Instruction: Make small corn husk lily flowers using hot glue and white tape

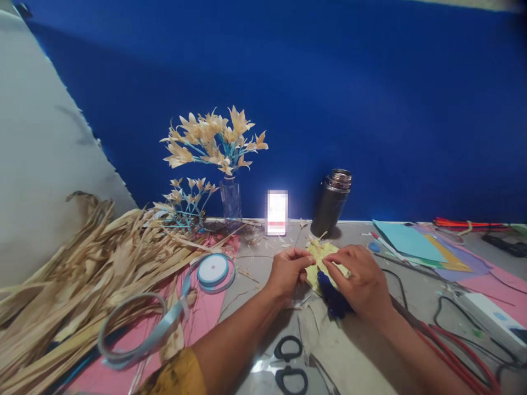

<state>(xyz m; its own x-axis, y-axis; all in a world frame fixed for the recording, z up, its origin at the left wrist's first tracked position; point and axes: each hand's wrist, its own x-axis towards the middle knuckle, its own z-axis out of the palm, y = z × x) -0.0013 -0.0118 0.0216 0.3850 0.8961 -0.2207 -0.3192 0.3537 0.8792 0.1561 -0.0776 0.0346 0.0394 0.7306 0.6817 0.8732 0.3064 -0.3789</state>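
My left hand [290, 270] and my right hand [362, 280] meet close together, thumb and forefinger of each pinched. Whatever lies between their fingertips is too small to make out. Just behind and below the fingers is a crumpled yellow sheet [320, 249], with a thin pale strip sticking up at its far side. A dark blue tool [332, 296], shaped like a glue gun, lies under my right hand, which partly hides it. Nearer to me, black-handled scissors [289, 356] rest on the table.
Dried corn husks [61, 280] pile up at left beside ribbon rolls [213, 270]. Husk flowers [214, 134] stand in a clear vase [231, 200]. A lit phone [277, 214] and an uncapped dark flask [331, 203] stand behind. Coloured sheets [409, 241], cables and a power strip [492, 318] lie right.
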